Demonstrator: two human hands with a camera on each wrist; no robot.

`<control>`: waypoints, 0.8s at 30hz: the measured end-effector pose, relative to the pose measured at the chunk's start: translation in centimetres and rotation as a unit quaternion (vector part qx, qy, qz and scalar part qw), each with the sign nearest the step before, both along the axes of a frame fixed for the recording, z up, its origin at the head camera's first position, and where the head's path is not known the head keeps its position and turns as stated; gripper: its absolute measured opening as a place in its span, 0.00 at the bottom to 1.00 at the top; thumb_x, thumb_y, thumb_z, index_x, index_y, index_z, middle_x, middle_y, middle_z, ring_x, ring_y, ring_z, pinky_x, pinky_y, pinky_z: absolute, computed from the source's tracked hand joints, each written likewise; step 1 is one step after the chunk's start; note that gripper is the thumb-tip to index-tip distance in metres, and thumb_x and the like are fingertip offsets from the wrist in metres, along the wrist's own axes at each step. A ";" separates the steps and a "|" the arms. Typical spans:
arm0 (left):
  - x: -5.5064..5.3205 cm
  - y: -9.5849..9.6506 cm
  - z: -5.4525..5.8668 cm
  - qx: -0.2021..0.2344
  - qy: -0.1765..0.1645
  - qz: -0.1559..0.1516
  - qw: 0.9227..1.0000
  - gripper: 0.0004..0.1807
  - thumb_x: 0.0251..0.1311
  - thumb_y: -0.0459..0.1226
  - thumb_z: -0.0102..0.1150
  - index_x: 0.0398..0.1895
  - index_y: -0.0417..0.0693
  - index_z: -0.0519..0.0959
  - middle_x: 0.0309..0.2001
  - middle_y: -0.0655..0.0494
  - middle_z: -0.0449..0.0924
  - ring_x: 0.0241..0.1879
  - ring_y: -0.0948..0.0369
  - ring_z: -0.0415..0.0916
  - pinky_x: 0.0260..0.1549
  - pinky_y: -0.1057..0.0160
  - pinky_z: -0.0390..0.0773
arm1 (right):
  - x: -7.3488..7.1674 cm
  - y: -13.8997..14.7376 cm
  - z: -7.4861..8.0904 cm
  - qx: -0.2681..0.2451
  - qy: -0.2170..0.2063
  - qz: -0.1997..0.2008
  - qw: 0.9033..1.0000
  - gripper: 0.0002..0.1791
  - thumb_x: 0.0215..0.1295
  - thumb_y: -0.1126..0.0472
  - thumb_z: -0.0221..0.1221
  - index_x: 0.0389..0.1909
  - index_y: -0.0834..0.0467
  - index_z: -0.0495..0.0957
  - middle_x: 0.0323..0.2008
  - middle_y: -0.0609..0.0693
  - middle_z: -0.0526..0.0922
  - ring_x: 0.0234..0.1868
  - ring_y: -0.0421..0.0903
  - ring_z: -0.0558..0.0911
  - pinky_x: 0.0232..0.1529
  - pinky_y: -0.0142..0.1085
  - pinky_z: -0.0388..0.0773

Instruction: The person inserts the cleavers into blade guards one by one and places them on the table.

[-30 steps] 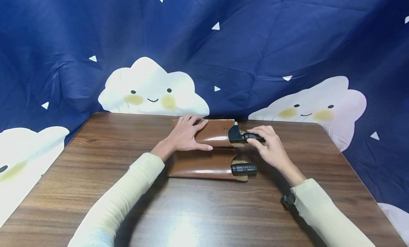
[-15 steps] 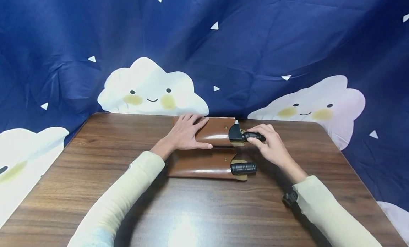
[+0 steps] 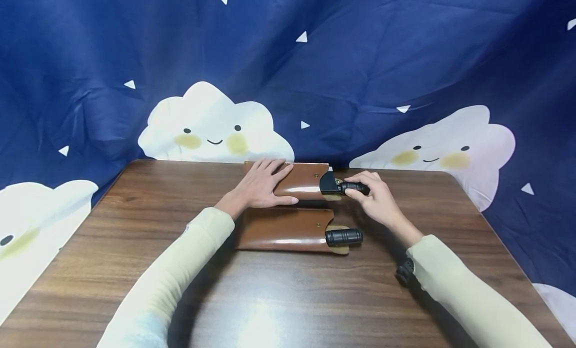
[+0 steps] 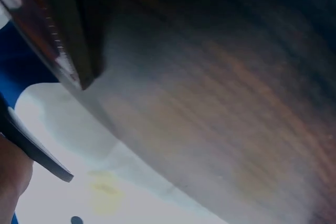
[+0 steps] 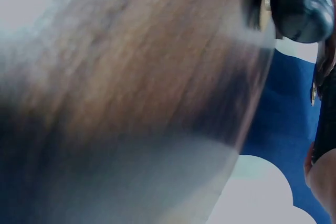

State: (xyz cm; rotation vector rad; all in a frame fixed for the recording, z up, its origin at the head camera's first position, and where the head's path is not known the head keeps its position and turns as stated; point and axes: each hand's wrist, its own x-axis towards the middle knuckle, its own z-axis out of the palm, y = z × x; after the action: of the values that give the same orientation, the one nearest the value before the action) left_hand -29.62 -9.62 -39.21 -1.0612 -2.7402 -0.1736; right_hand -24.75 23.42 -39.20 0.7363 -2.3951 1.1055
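Observation:
Two brown leather sheaths lie crosswise, one behind the other, each with a black ridged knife handle at its right end. My left hand [image 3: 263, 185] spans the far sheath [image 3: 301, 180], fingers toward its far edge and thumb along its near edge. My right hand [image 3: 377, 200] pinches that knife's handle [image 3: 355, 187] between thumb and fingers; a black collar [image 3: 329, 183] shows at the sheath mouth, and the blade is mostly hidden inside. The near sheath [image 3: 283, 230] lies on the table with its handle [image 3: 344, 236] sticking out, touched by neither hand.
The wooden table [image 3: 288, 298] reaches back to a blue curtain [image 3: 333, 78] printed with white clouds. The far sheath is close to the table's back edge. In the right wrist view, the near knife's handle [image 5: 302, 11] looms at the top right.
Both hands have shifted the far sheath and its knife slightly away and a little left, and a narrow gap has opened between the two sheaths. The near sheath has stayed put.

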 end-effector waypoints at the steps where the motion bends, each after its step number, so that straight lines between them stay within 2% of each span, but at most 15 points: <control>1: -0.1 -0.1 -0.2 0.000 -0.004 -0.001 1.000 0.55 0.57 0.74 0.49 0.80 0.51 0.59 0.76 0.44 0.57 0.74 0.47 0.54 0.71 0.46 0.49 | -0.1 -0.1 -0.1 0.003 -0.008 0.000 1.000 0.13 0.60 0.71 0.69 0.46 0.64 0.85 0.43 0.55 0.85 0.46 0.49 0.73 0.48 0.36 0.64; 6: -0.5 -0.3 -0.8 0.009 -0.026 -0.006 1.000 0.53 0.60 0.72 0.49 0.80 0.50 0.58 0.79 0.44 0.52 0.77 0.47 0.49 0.73 0.43 0.44 | -0.6 -0.3 -0.4 0.010 -0.044 -0.004 0.999 0.12 0.62 0.70 0.68 0.47 0.65 0.84 0.44 0.57 0.84 0.45 0.51 0.71 0.47 0.44 0.65; 10: -0.9 -0.2 -1.1 0.004 -0.040 -0.006 0.999 0.50 0.63 0.71 0.47 0.81 0.52 0.57 0.79 0.45 0.51 0.78 0.48 0.46 0.73 0.43 0.44 | -0.8 -0.4 -0.7 0.008 -0.078 -0.010 0.997 0.12 0.64 0.69 0.67 0.49 0.66 0.84 0.45 0.58 0.83 0.46 0.53 0.71 0.48 0.50 0.65; 17: -1.5 0.3 -1.8 -0.010 -0.063 -0.008 0.998 0.49 0.65 0.71 0.45 0.81 0.52 0.57 0.80 0.48 0.50 0.79 0.50 0.44 0.74 0.43 0.45 | -1.0 -0.2 -1.1 0.016 -0.098 -0.023 0.995 0.13 0.66 0.66 0.66 0.49 0.66 0.84 0.45 0.58 0.83 0.44 0.52 0.71 0.45 0.41 0.64; 24: -1.9 0.8 -2.4 -0.011 -0.084 -0.016 0.996 0.47 0.66 0.70 0.44 0.81 0.55 0.56 0.80 0.48 0.51 0.79 0.51 0.43 0.73 0.41 0.45 | -1.8 0.3 -1.7 0.018 -0.113 -0.023 0.993 0.13 0.67 0.66 0.65 0.50 0.67 0.83 0.46 0.58 0.83 0.46 0.53 0.70 0.50 0.45 0.65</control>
State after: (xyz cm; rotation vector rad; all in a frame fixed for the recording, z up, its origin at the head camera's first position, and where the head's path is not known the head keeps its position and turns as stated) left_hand -31.55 -8.80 -41.63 -1.1473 -2.8795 -0.2478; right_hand -26.58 23.73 -40.86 0.5924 -2.6118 1.1840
